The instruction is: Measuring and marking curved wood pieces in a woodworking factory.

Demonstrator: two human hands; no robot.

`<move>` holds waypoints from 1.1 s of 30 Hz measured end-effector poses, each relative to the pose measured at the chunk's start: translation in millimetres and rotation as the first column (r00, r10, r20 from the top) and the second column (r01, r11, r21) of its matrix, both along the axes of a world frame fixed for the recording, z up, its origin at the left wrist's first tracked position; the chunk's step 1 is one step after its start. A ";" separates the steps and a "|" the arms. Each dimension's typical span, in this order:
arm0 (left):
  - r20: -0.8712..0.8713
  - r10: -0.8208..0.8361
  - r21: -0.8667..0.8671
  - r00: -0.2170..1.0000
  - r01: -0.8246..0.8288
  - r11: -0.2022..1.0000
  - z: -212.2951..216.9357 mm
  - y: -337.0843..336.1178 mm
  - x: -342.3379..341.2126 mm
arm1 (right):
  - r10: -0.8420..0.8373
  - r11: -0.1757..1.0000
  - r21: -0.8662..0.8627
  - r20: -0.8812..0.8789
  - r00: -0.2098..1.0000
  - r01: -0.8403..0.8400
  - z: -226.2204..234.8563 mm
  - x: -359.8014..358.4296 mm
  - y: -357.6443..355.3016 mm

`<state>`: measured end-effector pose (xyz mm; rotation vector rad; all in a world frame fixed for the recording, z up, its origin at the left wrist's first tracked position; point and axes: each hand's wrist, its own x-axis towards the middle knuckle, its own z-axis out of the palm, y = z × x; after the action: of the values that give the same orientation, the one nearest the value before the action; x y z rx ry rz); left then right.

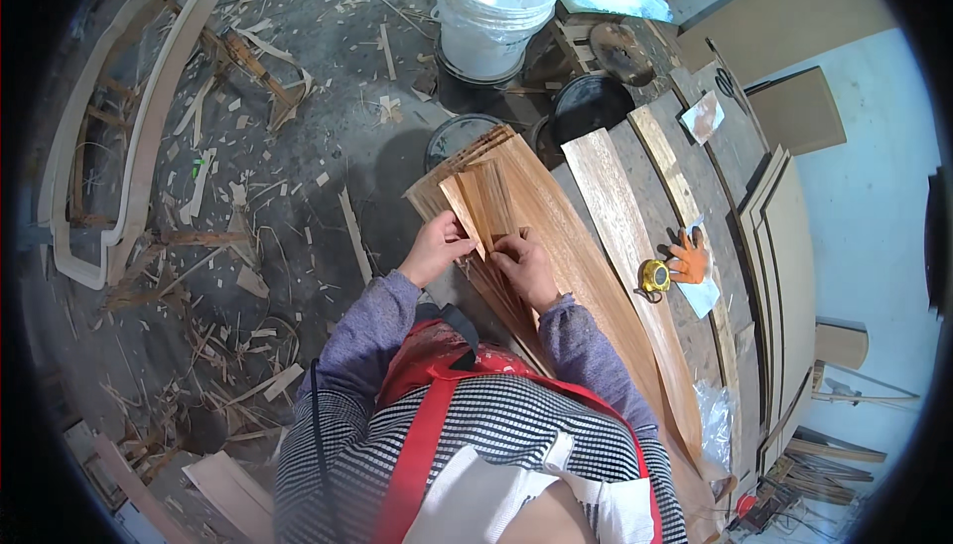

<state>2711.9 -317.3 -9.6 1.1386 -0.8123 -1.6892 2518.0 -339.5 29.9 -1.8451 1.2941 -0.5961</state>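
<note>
Thin brown wood veneer strips (484,195) stand fanned between my two hands, over a stack of longer veneer sheets (561,202). My left hand (437,249) pinches the left edge of a pale strip, thumb and fingers together. On the right side of the same strips, my right hand (526,268) is closed with its fingertips at their edges. The lower ends of the strips run down toward the red apron (422,345) and are partly hidden by my hands.
To the right lie a pale veneer board (608,197), a yellow tape measure (653,276) and an orange glove (687,256). A white bucket (486,38) stands beyond the stack. Wood scraps litter the floor (298,286) around a curved wooden frame (139,137). Panels (779,276) lean at right.
</note>
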 end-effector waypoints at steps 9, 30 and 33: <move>0.010 0.032 -0.004 0.999 -0.032 0.999 0.6 0.4 -2.0 | -0.049 0.973 -0.230 -0.109 0.993 0.023 -3.6 5.0 10.7; -0.107 -0.031 -0.056 0.994 0.026 0.998 0.3 -4.6 -0.4 | 0.116 0.988 -0.088 -0.082 0.990 -0.124 11.2 -1.6 -1.3; -0.103 -0.008 -0.062 0.995 0.002 0.998 0.9 -3.9 -4.4 | 0.081 0.997 -0.006 -0.053 0.995 -0.082 9.6 -3.2 -4.3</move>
<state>2707.5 -321.2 -8.8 0.9997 -0.7980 -1.7001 2514.9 -343.8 39.6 -1.9220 1.2454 -0.5136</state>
